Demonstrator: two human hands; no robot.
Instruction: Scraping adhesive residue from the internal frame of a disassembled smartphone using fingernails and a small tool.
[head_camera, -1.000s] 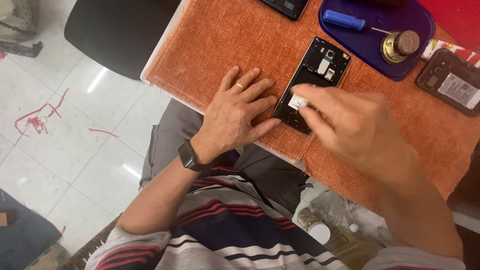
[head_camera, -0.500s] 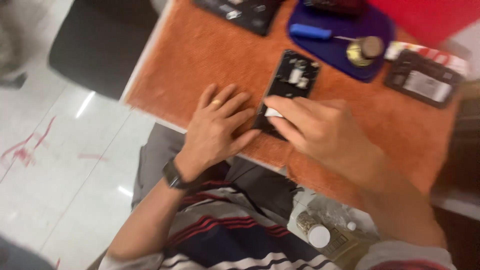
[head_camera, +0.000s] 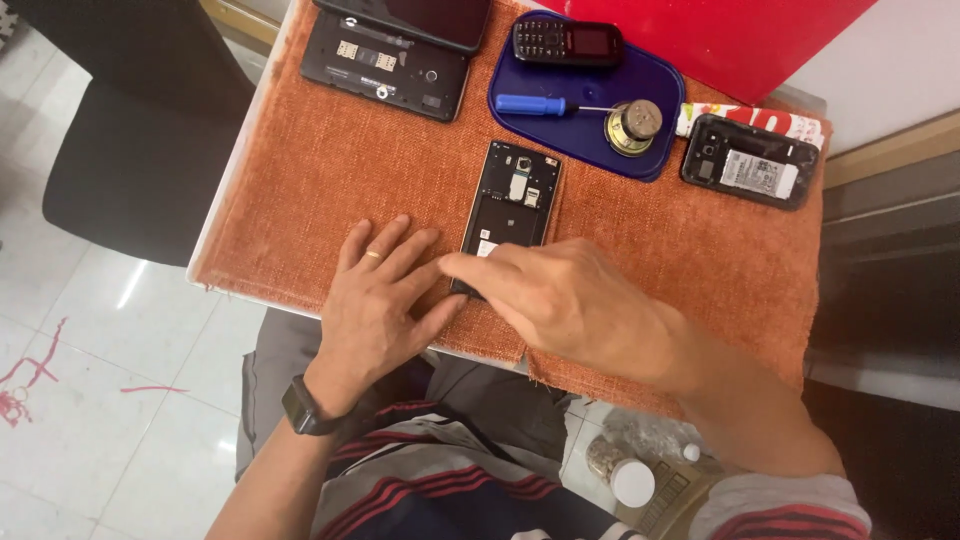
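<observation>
A: Where are we working right now?

B: We are bending over the opened black phone (head_camera: 512, 205), lying back-up with its cover off on the orange cloth (head_camera: 300, 160) that is covering the worktop (head_camera: 222, 205). Everything else we are placing from that phone.

A: What are our hands doing?

B: Our left hand (head_camera: 385, 295) is lying flat on the cloth just left of the phone's near end, fingers spread, grip released and grasping nothing; the thumb is reaching toward the phone's near corner. Our right hand (head_camera: 560, 300) is covering the phone's near end, its fingertips (head_camera: 455, 265) pressing down at the lower left corner. Whether that grip is pinching anything, we cannot tell, since the hand is hiding its own underside.

A: And around the phone?

B: Just beyond its far end a blue tray (head_camera: 650, 100) is carrying a blue-handled screwdriver (head_camera: 540, 104), a small round brass-coloured part (head_camera: 632, 125) and a dark keypad phone (head_camera: 567, 42). Far left of our phone, another opened handset (head_camera: 385, 70) is lying with a dark slab partly over it. To the far right, a third opened phone (head_camera: 752, 162) is showing its battery. A dark chair (head_camera: 140, 130) is standing left of the worktop.
</observation>
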